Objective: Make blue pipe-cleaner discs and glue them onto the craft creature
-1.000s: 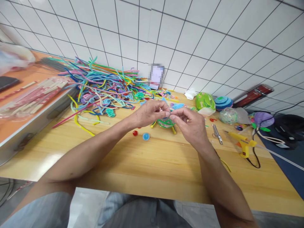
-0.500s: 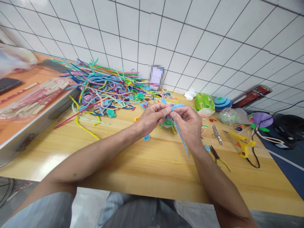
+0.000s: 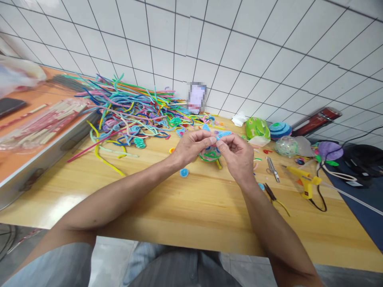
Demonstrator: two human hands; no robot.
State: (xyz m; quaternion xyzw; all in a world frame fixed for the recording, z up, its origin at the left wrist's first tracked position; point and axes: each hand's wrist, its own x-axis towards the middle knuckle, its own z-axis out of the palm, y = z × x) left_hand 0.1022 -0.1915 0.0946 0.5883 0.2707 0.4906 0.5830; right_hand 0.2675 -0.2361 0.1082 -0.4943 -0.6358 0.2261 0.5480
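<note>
My left hand (image 3: pixel 193 147) and my right hand (image 3: pixel 238 155) meet over the middle of the table. Thumb and fingertips of both hands pinch a light blue pipe cleaner piece (image 3: pixel 224 134), whose fuzzy loops stick up above the fingers. Its lower part is hidden by the fingertips. Just beneath the hands lies a clear ball with green strands (image 3: pixel 209 155), partly covered. A small coiled blue disc (image 3: pixel 184 172) lies in front of my left hand. Near my right wrist is another blue disc (image 3: pixel 261 187), next to pliers (image 3: pixel 273 195) with yellow handles.
Many colourful pipe cleaners (image 3: pixel 131 103) are heaped at back left, near a phone (image 3: pixel 197 97) against the tiled wall. On the right lie a yellow glue gun (image 3: pixel 306 183) and a utility knife (image 3: pixel 273 169). A green container (image 3: pixel 257 128) stands behind. Packaged sticks (image 3: pixel 44 123) lie left.
The long blue strand that hung below my right hand no longer shows there. Both hands stay nearly in place, still pinching the blue piece.
</note>
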